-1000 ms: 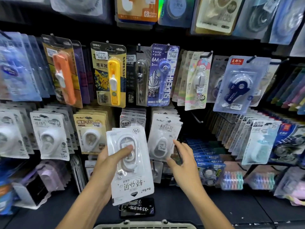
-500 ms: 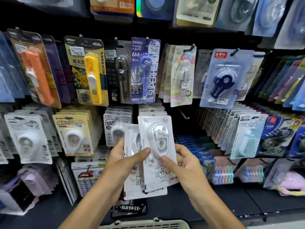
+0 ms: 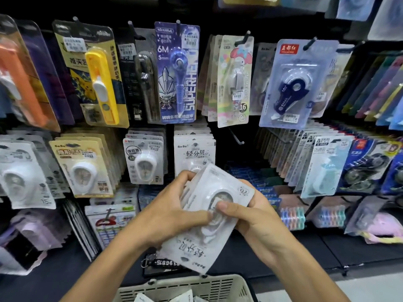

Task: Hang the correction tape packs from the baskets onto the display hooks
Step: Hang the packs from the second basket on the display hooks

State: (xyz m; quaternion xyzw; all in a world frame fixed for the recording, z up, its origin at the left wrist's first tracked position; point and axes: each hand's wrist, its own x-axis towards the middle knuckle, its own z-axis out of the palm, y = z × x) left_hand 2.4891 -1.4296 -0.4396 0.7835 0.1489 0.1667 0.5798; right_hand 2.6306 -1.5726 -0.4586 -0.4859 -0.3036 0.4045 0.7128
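Observation:
Both my hands hold a small stack of white correction tape packs (image 3: 220, 188) upside down and tilted in front of the display. My left hand (image 3: 174, 216) grips the stack from the left, its thumb across the front. My right hand (image 3: 253, 219) grips it from the right, thumb pressed on the blister. Just behind, matching white packs (image 3: 194, 151) hang in a row on a display hook. A beige plastic basket (image 3: 226, 286) with more packs sits at the bottom edge, below my hands.
Rows of hanging correction tape packs fill the black display wall: yellow packs (image 3: 82, 168) and white ones (image 3: 144, 160) to the left, light blue ones (image 3: 325, 168) to the right. A bare hook (image 3: 235, 136) sticks out right of the white row. A black shelf runs below.
The view has moved closer and lower. The packs in my hands have come together into one stack, tilted to the right, with both thumbs now on the front pack.

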